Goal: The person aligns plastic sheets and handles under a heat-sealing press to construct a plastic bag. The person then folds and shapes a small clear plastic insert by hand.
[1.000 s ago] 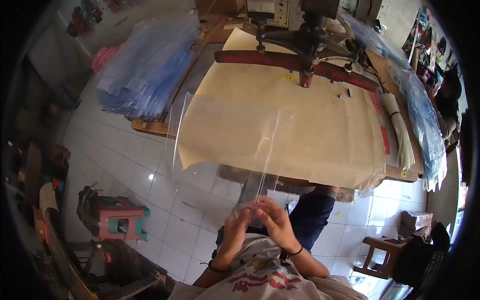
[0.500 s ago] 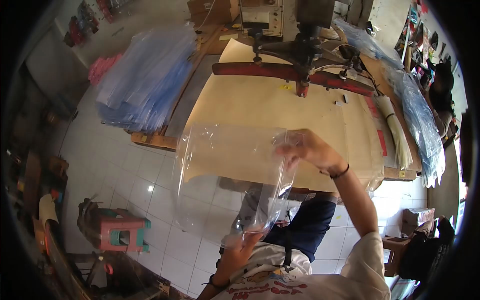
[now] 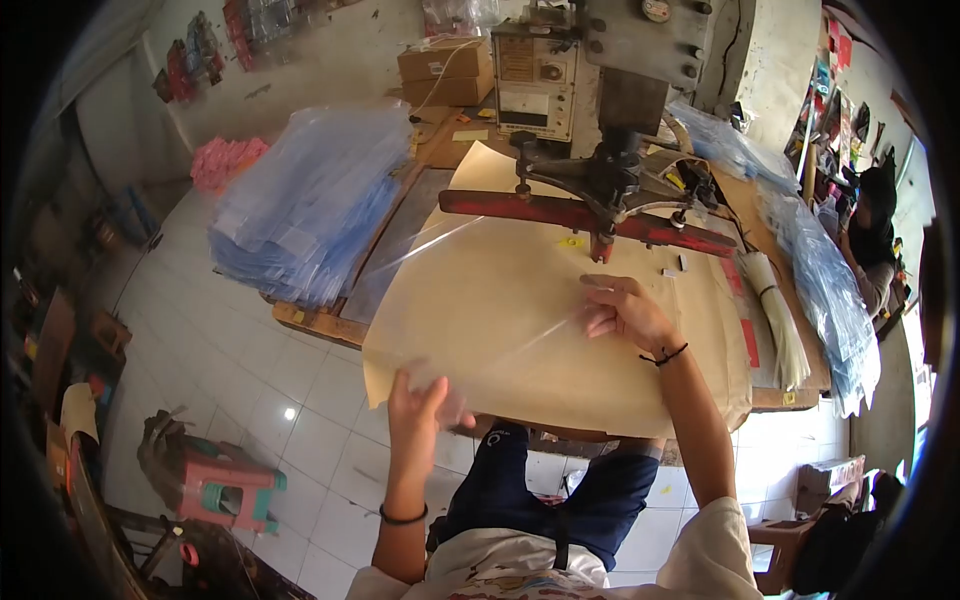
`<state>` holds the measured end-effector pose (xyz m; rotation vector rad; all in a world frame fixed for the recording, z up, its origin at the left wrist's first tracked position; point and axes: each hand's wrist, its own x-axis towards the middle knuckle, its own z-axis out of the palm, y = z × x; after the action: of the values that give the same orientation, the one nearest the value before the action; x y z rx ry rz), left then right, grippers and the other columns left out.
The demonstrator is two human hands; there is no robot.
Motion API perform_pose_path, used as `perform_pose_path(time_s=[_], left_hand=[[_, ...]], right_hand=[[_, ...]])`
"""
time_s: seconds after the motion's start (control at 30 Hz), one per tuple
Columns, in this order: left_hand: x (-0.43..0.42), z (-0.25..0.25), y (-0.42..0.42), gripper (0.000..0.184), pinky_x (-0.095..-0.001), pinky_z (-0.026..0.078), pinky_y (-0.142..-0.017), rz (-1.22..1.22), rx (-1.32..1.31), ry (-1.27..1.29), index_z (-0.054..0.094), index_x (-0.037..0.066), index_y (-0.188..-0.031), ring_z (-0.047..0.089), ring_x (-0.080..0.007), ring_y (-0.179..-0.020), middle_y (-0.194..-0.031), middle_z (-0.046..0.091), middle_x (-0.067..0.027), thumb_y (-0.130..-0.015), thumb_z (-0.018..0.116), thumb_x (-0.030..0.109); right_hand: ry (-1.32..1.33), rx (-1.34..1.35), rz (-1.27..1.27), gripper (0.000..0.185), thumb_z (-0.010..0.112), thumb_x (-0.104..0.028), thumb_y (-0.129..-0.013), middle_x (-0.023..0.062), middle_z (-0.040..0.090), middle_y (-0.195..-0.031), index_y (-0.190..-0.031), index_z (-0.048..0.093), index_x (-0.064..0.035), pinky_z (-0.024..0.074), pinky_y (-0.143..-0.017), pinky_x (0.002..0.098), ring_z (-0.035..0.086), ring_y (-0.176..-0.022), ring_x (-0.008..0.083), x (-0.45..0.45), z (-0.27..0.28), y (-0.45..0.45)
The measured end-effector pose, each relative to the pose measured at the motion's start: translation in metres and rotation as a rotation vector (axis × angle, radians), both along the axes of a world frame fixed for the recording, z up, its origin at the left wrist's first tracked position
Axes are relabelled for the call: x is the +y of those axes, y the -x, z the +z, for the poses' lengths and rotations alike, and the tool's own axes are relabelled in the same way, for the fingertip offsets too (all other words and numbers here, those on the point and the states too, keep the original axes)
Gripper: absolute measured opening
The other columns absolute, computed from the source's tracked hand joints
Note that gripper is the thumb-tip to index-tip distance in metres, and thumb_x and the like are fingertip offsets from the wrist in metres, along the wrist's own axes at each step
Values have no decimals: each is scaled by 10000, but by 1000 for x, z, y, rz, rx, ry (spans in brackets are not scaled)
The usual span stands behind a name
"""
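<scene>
A clear plastic sheet (image 3: 475, 295) lies slanted over the tan board or paper (image 3: 680, 375) on the workbench; only its shiny edges show well. My right hand (image 3: 628, 312) is at the sheet's right end, thumb and fingers closed on its edge. Near the board's front left edge, my left hand (image 3: 425, 408) has its fingers apart, beside or lightly touching the sheet's near side; slight blur hides which. Above the board hangs a machine press head with a long red bar (image 3: 590, 222). A small yellow piece (image 3: 571, 242) lies under the bar.
A tall stack of bluish plastic sheets (image 3: 300, 205) is at the left, a bundle of pale strips (image 3: 775, 320) at the right. More plastic (image 3: 825, 270) hangs over the right edge. A control box (image 3: 533, 85) stands behind. Stools (image 3: 228, 485) are on the floor.
The clear sheet was held up curved in front of the bench; it now lies flat over the board. My left hand rose from my lap to the board's edge and opened.
</scene>
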<state>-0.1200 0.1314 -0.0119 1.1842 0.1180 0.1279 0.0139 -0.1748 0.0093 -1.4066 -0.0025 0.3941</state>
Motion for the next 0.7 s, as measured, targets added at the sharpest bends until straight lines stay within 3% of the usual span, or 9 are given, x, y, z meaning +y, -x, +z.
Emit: perform_pose_path(time_s=[0.23, 0.43, 0.5, 0.63, 0.7], left_hand=[[25, 17, -81, 684, -360, 566, -559, -127, -39, -97, 248, 7, -1497, 643, -217, -582, -862, 653, -137, -963, 652, 144], [46, 21, -95, 746, -355, 586, -571, -181, -5, -198, 221, 7, -1536, 652, -206, -590, -902, 663, -148, -952, 671, 123], [43, 17, -100, 730, -330, 551, -544, -186, -2, -234, 249, 20, -1542, 638, -191, -620, -907, 659, -130, -957, 672, 125], [40, 1, -130, 774, -338, 557, -555, -290, -21, -305, 199, -14, -1556, 638, -202, -579, -911, 663, -143, -959, 669, 134], [30, 6, -144, 753, -316, 532, -556, -349, 30, -321, 201, 9, -1567, 629, -190, -646, -898, 649, -127, -971, 649, 109]], right_hand=[[-30, -114, -123, 540, 509, -100, -1014, 225, 692, -1098, -1468, 313, 117, 610, -798, 342, 704, -813, 218, -15, -3, 2], [-25, -180, -95, 563, 539, -93, -995, 213, 679, -1177, -1466, 313, 117, 599, -821, 340, 703, -877, 225, -14, -6, 5], [-18, -189, -111, 581, 556, -91, -981, 204, 674, -1203, -1464, 312, 122, 597, -816, 333, 698, -876, 219, -12, -6, 3], [-60, -213, -238, 635, 606, -112, -945, 182, 678, -1217, -1462, 324, 123, 591, -770, 306, 678, -797, 190, -18, -6, 2], [10, -219, -318, 638, 618, -123, -932, 174, 688, -1194, -1452, 339, 122, 590, -737, 297, 679, -779, 185, -27, -7, 0]])
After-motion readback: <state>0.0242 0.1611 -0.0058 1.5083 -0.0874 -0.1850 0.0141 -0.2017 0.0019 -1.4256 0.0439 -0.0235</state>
